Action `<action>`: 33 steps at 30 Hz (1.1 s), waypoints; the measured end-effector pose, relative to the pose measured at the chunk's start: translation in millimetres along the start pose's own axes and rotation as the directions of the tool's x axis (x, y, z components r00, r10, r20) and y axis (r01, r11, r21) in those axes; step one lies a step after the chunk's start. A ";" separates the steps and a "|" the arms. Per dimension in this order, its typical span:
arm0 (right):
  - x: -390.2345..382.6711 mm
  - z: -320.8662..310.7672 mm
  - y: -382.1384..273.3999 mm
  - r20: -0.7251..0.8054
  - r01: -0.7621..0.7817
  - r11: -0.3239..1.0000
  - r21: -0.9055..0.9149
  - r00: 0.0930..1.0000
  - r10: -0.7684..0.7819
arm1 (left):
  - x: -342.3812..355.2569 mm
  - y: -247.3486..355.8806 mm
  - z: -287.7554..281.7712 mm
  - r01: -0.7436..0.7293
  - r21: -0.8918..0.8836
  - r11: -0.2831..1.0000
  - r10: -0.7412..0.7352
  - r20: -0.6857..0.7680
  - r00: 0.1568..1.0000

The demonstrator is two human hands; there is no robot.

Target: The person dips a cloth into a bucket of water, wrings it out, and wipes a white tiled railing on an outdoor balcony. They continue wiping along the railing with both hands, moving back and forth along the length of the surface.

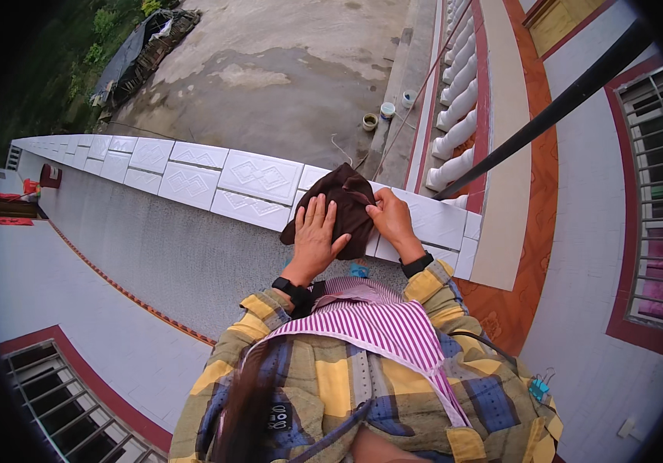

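Note:
A dark brown cloth [351, 202], bunched and folded, lies on top of a white tiled ledge [266, 176]. My left hand [316, 235] rests flat on its left side with the fingers stretched out. At the cloth's right edge, my right hand [393, 221] is closed, with thumb and forefinger pinching the fabric. Part of the cloth under my left palm is hidden, and its exact kind cannot be made out.
A black pole [547, 108] slants down to the ledge's right end, beside white balusters [455, 139]. Small buckets [387, 110] stand on the ground beyond. Barred windows [659, 193] are set in the white walls. A dark red container [50, 176] sits far left.

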State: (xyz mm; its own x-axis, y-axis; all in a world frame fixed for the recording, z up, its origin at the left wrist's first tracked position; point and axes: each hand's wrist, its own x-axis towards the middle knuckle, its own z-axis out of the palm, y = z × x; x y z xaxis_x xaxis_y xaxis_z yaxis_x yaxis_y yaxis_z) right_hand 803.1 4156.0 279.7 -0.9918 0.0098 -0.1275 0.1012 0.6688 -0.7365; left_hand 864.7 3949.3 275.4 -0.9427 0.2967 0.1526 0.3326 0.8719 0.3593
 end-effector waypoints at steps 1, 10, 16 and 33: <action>4.0 -3.0 0.9 -0.038 -0.023 0.999 -0.032 0.999 0.022 | 3.2 6.5 3.0 0.030 0.017 0.999 -0.030 -0.014 0.999; -10.7 -4.3 -18.9 -0.043 0.404 0.842 -0.357 0.894 -0.447 | -3.4 2.0 -6.3 0.152 0.036 0.988 -0.152 0.005 0.988; -13.6 13.0 -26.3 0.127 0.270 0.760 -0.591 0.962 -0.243 | -11.5 -6.2 -19.6 0.080 0.022 0.997 -0.081 0.030 0.996; -7.3 11.3 -22.3 0.185 0.220 0.709 -0.670 0.974 -0.127 | 0.1 -8.9 -15.4 -0.002 0.064 0.998 -0.004 0.107 0.994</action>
State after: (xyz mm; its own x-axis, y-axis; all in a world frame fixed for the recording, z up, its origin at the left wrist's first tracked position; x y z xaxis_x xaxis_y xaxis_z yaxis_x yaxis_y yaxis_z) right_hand 808.9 4132.6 289.6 -0.9649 -0.2132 -0.1533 -0.1986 0.9744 -0.1051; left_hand 862.1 3935.6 286.4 -0.9416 0.3329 0.0513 0.3325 0.8943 0.2995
